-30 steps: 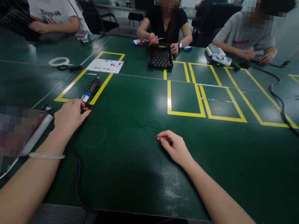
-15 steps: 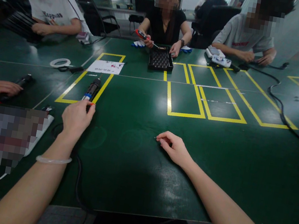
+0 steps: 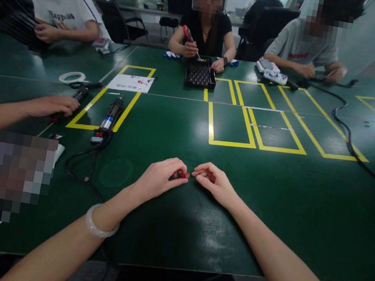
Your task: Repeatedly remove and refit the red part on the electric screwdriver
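My left hand (image 3: 163, 175) is closed on a small red and dark object (image 3: 184, 176), too little to name, in front of me. Just to its right, my right hand (image 3: 215, 182) rests low over the green table with its fingers curled together; whatever lies at its fingertips is too small to make out. The fingertips of both hands almost meet. A black electric screwdriver (image 3: 109, 117) with a blue band lies on the table at left, beyond my left hand, and its cable (image 3: 79, 155) loops back toward me.
Yellow tape outlines (image 3: 232, 144) mark the green table (image 3: 162, 121). A labelled white paper (image 3: 131, 83) lies beyond the screwdriver. At left, a co-worker's hand (image 3: 50, 105) holds another dark tool (image 3: 81, 93). Across from me, a person works with a red-handled screwdriver (image 3: 189, 33) at a black tray (image 3: 199, 83).
My left hand has left the screwdriver's rear end and come right, beside my right hand, with the small red object. The co-worker's hand at left has moved right with its tool.
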The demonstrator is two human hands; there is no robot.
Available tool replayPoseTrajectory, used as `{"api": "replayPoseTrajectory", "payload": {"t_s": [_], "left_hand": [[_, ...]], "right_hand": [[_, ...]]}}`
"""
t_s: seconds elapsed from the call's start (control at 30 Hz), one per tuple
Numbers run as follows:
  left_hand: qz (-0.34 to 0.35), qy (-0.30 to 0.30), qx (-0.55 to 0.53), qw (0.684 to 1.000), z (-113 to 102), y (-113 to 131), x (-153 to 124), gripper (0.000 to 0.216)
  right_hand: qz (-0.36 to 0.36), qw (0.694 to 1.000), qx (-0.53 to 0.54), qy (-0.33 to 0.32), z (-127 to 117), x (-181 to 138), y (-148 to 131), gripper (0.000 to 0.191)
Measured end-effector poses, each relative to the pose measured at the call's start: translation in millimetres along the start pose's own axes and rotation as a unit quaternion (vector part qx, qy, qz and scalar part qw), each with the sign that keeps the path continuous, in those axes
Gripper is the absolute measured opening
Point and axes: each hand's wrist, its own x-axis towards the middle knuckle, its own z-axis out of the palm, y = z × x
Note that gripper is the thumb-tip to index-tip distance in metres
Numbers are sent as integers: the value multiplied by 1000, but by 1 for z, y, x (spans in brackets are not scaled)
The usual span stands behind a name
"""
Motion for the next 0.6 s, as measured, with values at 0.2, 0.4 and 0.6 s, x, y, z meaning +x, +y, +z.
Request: {"api": "replayPoseTrajectory", "payload": {"t_s": [0.2, 0.4, 0.6], "left_hand": [[41, -19, 14, 999, 14, 1, -5, 18], [29, -45, 19, 998, 2, -2, -2, 26], [-180, 165, 214, 946, -58, -77, -19, 44]], "right_hand": [[-17, 998, -23, -51, 9, -4, -2, 18], [-13, 998, -37, -42, 9, -4, -1, 10], [0, 1000, -29, 11, 0, -1, 2, 14]]}}
